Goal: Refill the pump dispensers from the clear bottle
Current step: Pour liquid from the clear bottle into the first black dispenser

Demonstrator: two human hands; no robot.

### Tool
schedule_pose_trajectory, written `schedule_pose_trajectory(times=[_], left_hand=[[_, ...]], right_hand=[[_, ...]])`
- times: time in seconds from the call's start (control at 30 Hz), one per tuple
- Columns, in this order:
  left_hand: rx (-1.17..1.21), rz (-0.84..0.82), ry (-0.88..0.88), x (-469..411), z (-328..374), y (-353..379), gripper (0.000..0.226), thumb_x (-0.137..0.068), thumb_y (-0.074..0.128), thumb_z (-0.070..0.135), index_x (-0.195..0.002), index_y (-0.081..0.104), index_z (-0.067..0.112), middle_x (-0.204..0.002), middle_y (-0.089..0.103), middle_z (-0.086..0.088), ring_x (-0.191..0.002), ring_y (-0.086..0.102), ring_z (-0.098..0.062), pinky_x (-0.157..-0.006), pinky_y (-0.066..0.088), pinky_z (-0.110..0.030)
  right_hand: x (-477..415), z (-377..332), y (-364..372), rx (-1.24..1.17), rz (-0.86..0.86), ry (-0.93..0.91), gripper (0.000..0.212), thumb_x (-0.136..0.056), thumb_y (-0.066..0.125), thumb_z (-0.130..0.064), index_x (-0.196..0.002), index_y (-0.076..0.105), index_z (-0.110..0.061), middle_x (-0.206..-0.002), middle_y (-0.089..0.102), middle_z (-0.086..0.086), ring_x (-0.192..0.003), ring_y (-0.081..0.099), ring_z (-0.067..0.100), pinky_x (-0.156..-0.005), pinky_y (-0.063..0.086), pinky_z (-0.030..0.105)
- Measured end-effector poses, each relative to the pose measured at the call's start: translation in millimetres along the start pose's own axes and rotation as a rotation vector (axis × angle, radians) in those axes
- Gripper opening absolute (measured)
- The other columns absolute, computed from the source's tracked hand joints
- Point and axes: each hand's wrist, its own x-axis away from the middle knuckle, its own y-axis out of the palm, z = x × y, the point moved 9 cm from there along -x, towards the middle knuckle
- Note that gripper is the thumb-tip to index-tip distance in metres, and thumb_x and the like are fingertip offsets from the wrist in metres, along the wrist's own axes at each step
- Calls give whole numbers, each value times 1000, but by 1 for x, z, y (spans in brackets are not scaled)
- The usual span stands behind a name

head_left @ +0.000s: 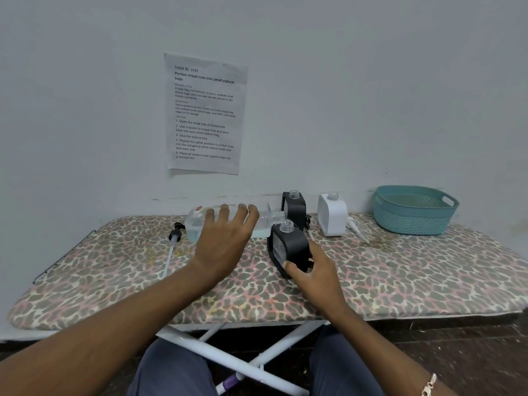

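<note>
Left hand [225, 238]: fingers wrapped over the clear bottle [228, 222], held on its side above the ironing board [400, 270].
Bottle mouth: at the open neck of the near black dispenser [288, 248].
Right hand [313, 271]: grips that tilted dispenser's base.

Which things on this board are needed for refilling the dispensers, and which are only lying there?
Needed: clear bottle, tipped in the left hand; near black dispenser, steadied by the right hand; far black dispenser; white dispenser; black pump; white pump.

Lying about: teal basket; printed sheet on the wall.
</note>
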Motion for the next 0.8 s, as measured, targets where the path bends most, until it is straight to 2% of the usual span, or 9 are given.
schedule_pose_trajectory(times=[0.13,0.47,0.67,0.8], left_hand=[[-2,-11,5,0,0,1,72,-69,75,-14,-135,50,4,-127,66,-18,-109,66,-49,-86,56,-63],[-5,-9,23,-1,1,-1,68,-71,71,-12,-134,50,3,-125,67,-18,-106,67,-49,-84,56,-62],[-16,-12,37,-1,2,-2,65,-72,63,-12,-134,51,4,-124,67,-17,-106,67,-48,-84,56,-60],[-13,-18,32,-1,1,-1,65,-73,65,-12,-135,50,4,-125,67,-17,-106,66,-48,-84,56,-60]], right_hand=[[0,2,0,-1,0,-1,44,-87,78,-28,-127,63,-36,-116,69,-17,-106,63,-4,-87,50,21],[-1,3,0,12,1,4,39,-87,78,-27,-120,61,-41,-113,69,-16,-102,62,-6,-81,47,15],[-1,5,0,14,-3,2,42,-87,78,-29,-125,62,-37,-115,69,-16,-104,63,-4,-83,48,18],[-1,4,0,11,-2,2,42,-87,78,-29,-125,62,-39,-116,68,-16,-104,62,-4,-83,47,17]])
